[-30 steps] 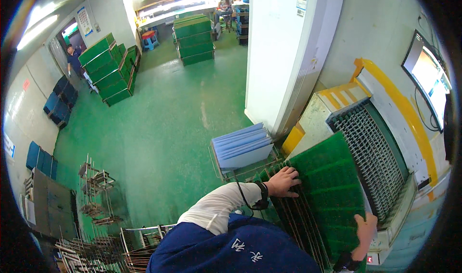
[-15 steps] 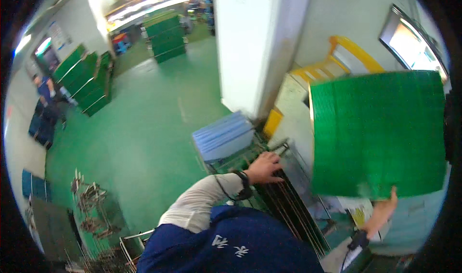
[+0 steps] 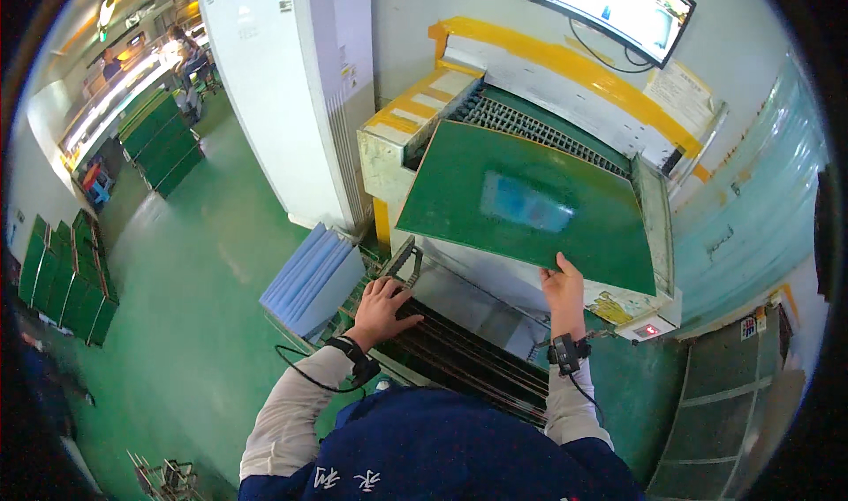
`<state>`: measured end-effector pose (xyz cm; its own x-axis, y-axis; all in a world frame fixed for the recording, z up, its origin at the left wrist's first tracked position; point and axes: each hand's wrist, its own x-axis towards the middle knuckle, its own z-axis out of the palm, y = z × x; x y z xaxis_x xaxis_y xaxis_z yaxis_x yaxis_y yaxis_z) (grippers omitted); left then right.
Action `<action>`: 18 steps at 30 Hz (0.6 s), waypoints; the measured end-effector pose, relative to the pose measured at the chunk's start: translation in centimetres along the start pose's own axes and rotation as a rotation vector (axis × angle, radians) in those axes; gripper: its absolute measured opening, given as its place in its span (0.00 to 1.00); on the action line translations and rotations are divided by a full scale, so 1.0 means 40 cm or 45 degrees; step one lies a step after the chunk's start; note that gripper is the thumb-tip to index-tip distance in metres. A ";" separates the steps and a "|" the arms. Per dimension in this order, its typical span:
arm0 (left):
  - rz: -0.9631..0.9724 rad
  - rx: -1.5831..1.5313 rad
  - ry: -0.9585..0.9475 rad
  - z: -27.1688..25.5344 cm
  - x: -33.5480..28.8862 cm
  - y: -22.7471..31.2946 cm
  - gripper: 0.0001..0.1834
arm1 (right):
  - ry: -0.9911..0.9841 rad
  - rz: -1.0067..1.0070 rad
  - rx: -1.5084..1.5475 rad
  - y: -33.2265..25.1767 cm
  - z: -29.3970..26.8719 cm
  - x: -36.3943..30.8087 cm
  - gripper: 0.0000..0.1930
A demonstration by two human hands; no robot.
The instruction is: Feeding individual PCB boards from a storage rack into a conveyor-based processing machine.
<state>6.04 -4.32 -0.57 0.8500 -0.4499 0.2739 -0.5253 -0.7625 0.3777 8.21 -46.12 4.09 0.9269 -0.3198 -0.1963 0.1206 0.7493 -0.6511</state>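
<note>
My right hand (image 3: 564,293) grips a large green rectangular panel (image 3: 530,205) by its near edge, thumb on top and the other fingers underneath. Tilted and glossy, the panel lies over the opening of a roller conveyor machine (image 3: 539,134); whether it touches the rollers I cannot tell. On the left, my left hand (image 3: 382,311) rests with fingers apart on the end of a row of dark panels (image 3: 468,360). These stand on edge in a rack right in front of my body.
Blue sheets (image 3: 309,276) lean beside the rack on the left. Behind them rises a tall white cabinet (image 3: 265,94). A screen (image 3: 614,11) hangs above the machine. Stacked green panels (image 3: 71,276) stand farther left, and a dark metal cabinet (image 3: 720,404) at the lower right.
My view has swung to the right. The green panel, upright at my right before, has tipped flatter over the rollers, with my right hand still on its edge. My left hand stays at the rack.
</note>
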 end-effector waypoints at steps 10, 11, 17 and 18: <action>0.002 0.042 -0.016 0.013 0.010 -0.002 0.33 | 0.158 0.055 0.086 0.040 0.043 0.157 0.10; 0.006 0.051 -0.015 0.009 0.009 0.000 0.33 | 0.143 0.065 0.116 0.051 0.030 0.191 0.09; -0.011 0.026 -0.033 0.017 0.018 0.000 0.32 | 0.071 -0.012 0.164 0.073 0.034 0.314 0.08; 0.005 0.025 -0.032 0.019 0.023 0.001 0.32 | 0.054 -0.031 0.165 0.065 0.040 0.327 0.07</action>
<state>6.83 -5.12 -0.99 0.8489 -0.4640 0.2530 -0.5278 -0.7695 0.3595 21.21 -47.42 1.01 0.9078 -0.3606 -0.2141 0.1901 0.8088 -0.5565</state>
